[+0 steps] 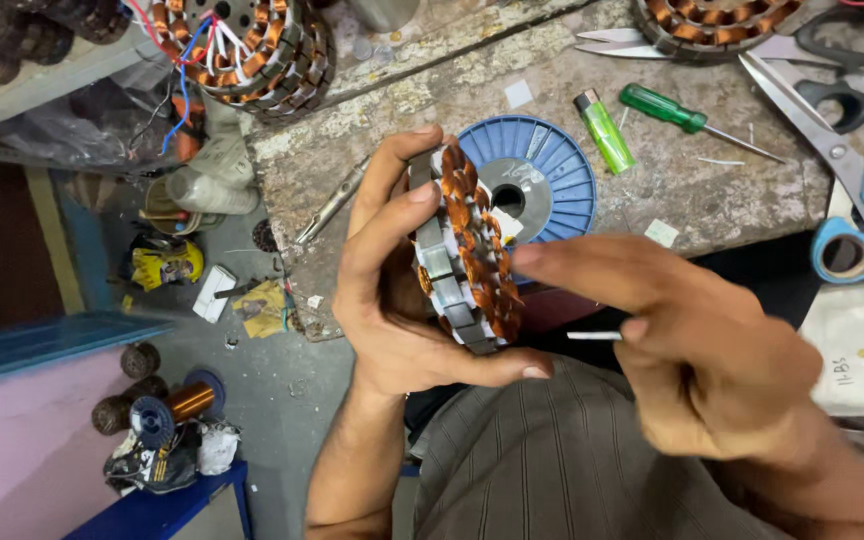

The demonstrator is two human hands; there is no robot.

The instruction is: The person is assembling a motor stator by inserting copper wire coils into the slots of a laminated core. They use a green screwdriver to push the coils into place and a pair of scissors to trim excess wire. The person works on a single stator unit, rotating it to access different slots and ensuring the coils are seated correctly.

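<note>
Striped cloth over the person's lap [552, 470] fills the bottom of the view, closest of all. Above it spreads the worn workbench [432, 120], running from twelve o'clock round to three. On it, at three o'clock, lie big blue-handled scissors [857, 200]; toward one o'clock, a second wound core [717, 22]; at eleven o'clock, a third core with coloured wires [252, 50].

At the centre, the left hand [392, 290] wraps firmly round a motor core [464, 250] with copper windings, held on edge just above the lap, thumb beneath and fingers over the top. A blue plastic spool [542, 180] sits on the bench directly behind the core, toward twelve o'clock. The right hand [702, 350], at four o'clock, pinches a thin white strip [594, 336] between thumb and a curled finger, while its forefinger stretches out to the windings.

Smaller things lie past the spool: a green screwdriver [667, 110] and a green lighter [604, 130], both around one o'clock.

The core is gripped edge-on over open space, so a slackened hold could drop it to the floor. A hard poke from the forefinger might scrape the copper's coating, and the strip, held so lightly, could slip away.
</note>
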